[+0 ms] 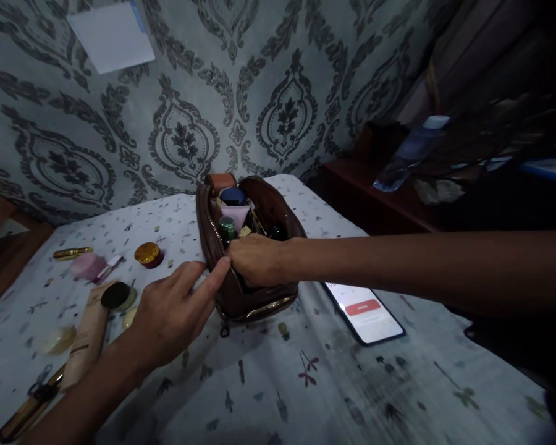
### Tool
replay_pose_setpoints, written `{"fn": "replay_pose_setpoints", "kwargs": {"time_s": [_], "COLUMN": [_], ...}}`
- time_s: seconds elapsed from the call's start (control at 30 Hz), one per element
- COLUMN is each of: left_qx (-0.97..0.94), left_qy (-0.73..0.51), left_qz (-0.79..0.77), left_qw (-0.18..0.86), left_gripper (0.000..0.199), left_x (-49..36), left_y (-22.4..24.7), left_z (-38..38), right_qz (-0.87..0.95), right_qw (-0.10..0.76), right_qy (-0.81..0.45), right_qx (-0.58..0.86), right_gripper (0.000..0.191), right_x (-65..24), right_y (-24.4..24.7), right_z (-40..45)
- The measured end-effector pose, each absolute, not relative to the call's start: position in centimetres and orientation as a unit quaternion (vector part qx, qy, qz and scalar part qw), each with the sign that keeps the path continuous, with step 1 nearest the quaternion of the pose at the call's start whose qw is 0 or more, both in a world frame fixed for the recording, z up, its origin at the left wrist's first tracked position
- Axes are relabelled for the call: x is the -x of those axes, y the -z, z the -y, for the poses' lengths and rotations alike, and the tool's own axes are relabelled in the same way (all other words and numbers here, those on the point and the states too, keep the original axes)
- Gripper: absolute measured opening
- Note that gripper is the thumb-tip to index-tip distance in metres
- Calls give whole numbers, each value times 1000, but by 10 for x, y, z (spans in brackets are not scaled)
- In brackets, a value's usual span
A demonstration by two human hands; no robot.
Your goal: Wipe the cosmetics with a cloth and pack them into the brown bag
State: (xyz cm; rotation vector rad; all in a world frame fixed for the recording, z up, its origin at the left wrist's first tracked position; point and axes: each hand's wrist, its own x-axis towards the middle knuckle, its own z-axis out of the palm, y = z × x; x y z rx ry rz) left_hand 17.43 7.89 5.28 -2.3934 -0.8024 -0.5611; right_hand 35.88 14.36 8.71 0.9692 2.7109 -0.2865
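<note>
A brown zippered toiletry bag (254, 306) lies unzipped on the bed, packed with cosmetics. My left hand (173, 303) grips its left side, with the thumb on the zipper edge and the fingers against the outer wall. My right hand (257, 256) reaches down inside the bag; its fingers are hidden, and so is anything they touch. Around it in the bag show a green-capped bottle (227, 228), a pale pink tube (235, 215), a dark blue round item (232, 196) and a black round item (278, 232).
Left of the bag lie a gold-lidded jar (148, 254), a pink jar (87, 266), a dark-lidded jar (118, 296), a beige tube (86, 337) and a gold tube (72, 253). A lit phone (368, 315) lies to the right. A water bottle (410, 154) is on the dark red furniture (375, 204).
</note>
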Motion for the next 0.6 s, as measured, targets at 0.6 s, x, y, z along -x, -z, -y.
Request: {"fn": "replay_pose_setpoints", "kwargs": {"time_s": [0.6], "left_qx": [890], "left_qy": [190], "left_qz": [315], "left_qw": [269], "left_gripper": [41], "left_x": [-172], "left_y": [-50], "left_z": [-75], "right_qz": [-942], "right_qw": [127], "right_qy": [80], "right_qx": [-301], "right_gripper": [23], "right_x": [-358], "right_y": [-85], "right_z": [-145]}}
